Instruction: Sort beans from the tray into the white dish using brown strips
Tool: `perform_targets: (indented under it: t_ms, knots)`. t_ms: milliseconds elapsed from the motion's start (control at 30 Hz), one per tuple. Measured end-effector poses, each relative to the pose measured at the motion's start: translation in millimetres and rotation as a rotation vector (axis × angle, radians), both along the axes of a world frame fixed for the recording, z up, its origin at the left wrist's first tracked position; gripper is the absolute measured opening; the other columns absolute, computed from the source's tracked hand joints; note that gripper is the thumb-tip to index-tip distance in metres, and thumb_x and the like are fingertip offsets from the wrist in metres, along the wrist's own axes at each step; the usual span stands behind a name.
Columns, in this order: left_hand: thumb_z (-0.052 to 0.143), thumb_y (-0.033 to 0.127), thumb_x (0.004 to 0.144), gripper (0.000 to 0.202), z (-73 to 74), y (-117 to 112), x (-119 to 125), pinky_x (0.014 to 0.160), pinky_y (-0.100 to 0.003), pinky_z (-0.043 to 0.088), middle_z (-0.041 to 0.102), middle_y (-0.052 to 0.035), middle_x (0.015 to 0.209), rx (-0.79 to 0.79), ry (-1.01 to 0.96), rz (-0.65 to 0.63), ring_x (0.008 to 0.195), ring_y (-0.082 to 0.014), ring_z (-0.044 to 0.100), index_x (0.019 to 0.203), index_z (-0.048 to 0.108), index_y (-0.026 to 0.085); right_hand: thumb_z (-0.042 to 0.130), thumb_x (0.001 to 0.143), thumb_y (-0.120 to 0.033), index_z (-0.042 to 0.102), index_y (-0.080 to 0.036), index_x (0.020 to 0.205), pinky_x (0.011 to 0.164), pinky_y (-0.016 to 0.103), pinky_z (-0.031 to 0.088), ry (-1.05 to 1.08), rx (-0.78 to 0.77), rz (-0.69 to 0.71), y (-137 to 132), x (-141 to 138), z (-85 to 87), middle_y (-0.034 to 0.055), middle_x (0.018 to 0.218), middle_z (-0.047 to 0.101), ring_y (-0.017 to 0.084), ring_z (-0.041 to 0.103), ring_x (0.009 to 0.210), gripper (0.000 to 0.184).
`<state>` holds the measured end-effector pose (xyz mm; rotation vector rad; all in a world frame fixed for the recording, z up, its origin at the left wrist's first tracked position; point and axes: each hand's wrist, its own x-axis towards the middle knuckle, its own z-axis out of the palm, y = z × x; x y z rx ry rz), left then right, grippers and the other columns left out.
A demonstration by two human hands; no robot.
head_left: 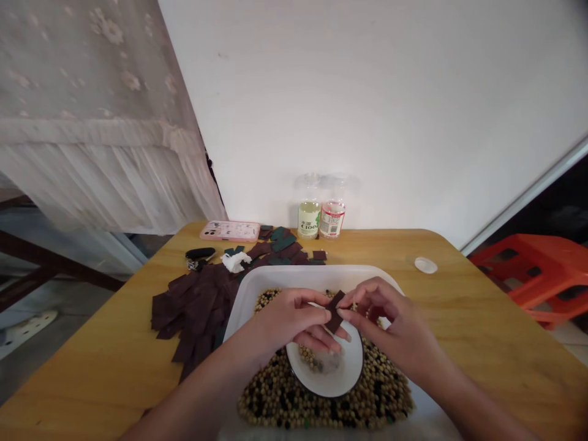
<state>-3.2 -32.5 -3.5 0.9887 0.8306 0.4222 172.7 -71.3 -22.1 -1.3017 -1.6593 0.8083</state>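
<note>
My left hand (303,321) holds a small dark brown rectangular piece (337,317), thin like cloth or paper, between thumb and fingers. My right hand (383,309) pinches at the right edge of the same piece; whether anything small is also between those fingertips cannot be made out. Both hands are above a white bowl (333,387), which holds several small tan balls (309,357) and something whitish and translucent. Under and around the bowl, many tan and black balls (285,398) fill a white tray (250,283).
Dark brown pieces (202,306) lie heaped left of the tray on the wooden table (487,355). Behind are a pink-cased phone (229,230), dark keys (200,253), crumpled tissue (236,262) and two bottles (309,219). A white lid (425,265) lies right; beyond stands a red stool (537,269).
</note>
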Motion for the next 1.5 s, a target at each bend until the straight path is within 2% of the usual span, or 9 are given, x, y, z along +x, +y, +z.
perform_targets:
  t_ms: [200,400,633,800,867,1100,1233,1367,1500]
  knots:
    - [0.061,0.023,0.067,0.014,-3.2,-0.2,-0.5,0.058,-0.022,0.052,0.070,-0.0068,0.070,-0.005,0.011,-0.001,0.059,-0.0140,0.066,0.077,0.062,0.013,0.058,0.078,-0.028,0.048,-0.022,0.084,0.049,0.021,0.044,0.025,0.002,0.027,0.3,-0.6,-1.2,0.0016,0.086,0.065,0.009,0.056,0.060,0.013]
    - [0.060,0.022,0.067,0.011,-3.0,-1.4,0.6,0.060,-0.024,0.051,0.070,-0.0050,0.069,-0.017,0.008,-0.053,0.061,-0.0143,0.066,0.074,0.062,0.014,0.061,0.077,-0.030,0.047,-0.022,0.085,0.049,0.023,0.045,0.057,-0.007,-0.029,-0.5,-0.7,-1.7,0.0008,0.076,0.066,0.011,0.058,0.058,0.018]
    - [0.061,0.024,0.068,0.014,-5.9,-1.4,-0.8,0.061,-0.023,0.050,0.070,-0.0047,0.071,-0.041,-0.028,-0.075,0.062,-0.0139,0.066,0.077,0.063,0.014,0.064,0.074,-0.035,0.060,-0.021,0.082,0.049,0.025,0.047,-0.054,0.075,-0.088,-2.6,2.0,-4.6,0.0029,0.078,0.066,0.013,0.061,0.061,0.016]
    - [0.062,0.025,0.068,0.014,-5.7,-1.5,-0.4,0.060,-0.024,0.050,0.069,-0.0049,0.068,-0.041,-0.034,-0.072,0.060,-0.0142,0.066,0.076,0.062,0.014,0.063,0.075,-0.030,0.061,-0.024,0.082,0.078,0.035,0.049,-0.174,0.267,-0.103,-2.0,1.6,-2.0,0.0036,0.085,0.064,0.020,0.061,0.089,0.009]
    - [0.062,0.025,0.067,0.014,-5.4,-1.6,-0.1,0.060,-0.024,0.050,0.069,-0.0054,0.069,-0.037,-0.035,-0.076,0.060,-0.0143,0.066,0.076,0.062,0.013,0.063,0.075,-0.029,0.059,-0.025,0.087,0.082,0.038,0.048,-0.177,0.297,-0.100,-2.1,1.5,-1.9,0.0040,0.086,0.065,0.022,0.060,0.094,0.013]
    - [0.064,0.025,0.066,0.018,-0.3,-3.1,0.9,0.056,-0.022,0.050,0.069,-0.0056,0.068,-0.039,-0.031,-0.023,0.058,-0.0143,0.066,0.078,0.063,0.012,0.063,0.075,-0.034,0.051,-0.025,0.099,0.058,0.031,0.051,-0.126,0.210,-0.153,-5.2,1.1,-3.4,0.0020,0.077,0.069,0.019,0.066,0.069,0.029]
    - [0.063,0.025,0.067,0.017,-0.4,-3.5,0.5,0.058,-0.022,0.050,0.070,-0.0061,0.070,-0.024,-0.047,-0.035,0.060,-0.0145,0.066,0.078,0.063,0.013,0.063,0.076,-0.033,0.042,-0.025,0.086,0.044,0.026,0.045,-0.092,0.232,-0.161,-8.1,-1.0,-3.0,0.0008,0.070,0.069,0.015,0.062,0.056,0.024]
    - [0.061,0.025,0.069,0.014,-3.5,-3.5,-0.6,0.060,-0.024,0.050,0.070,-0.0059,0.070,-0.017,-0.054,-0.042,0.063,-0.0154,0.067,0.078,0.063,0.014,0.063,0.076,-0.030,0.029,-0.025,0.069,0.038,0.024,0.041,-0.085,0.287,-0.204,-11.1,-3.1,-3.7,-0.0005,0.064,0.070,0.010,0.053,0.042,0.034]
    - [0.062,0.024,0.068,0.016,-2.1,-3.6,0.5,0.060,-0.024,0.050,0.070,-0.0061,0.069,-0.020,-0.048,-0.021,0.061,-0.0153,0.066,0.079,0.063,0.013,0.063,0.076,-0.029,0.026,-0.025,0.066,0.038,0.023,0.041,-0.073,0.345,-0.259,-12.5,-3.9,-4.6,-0.0003,0.062,0.069,0.012,0.059,0.047,0.038]
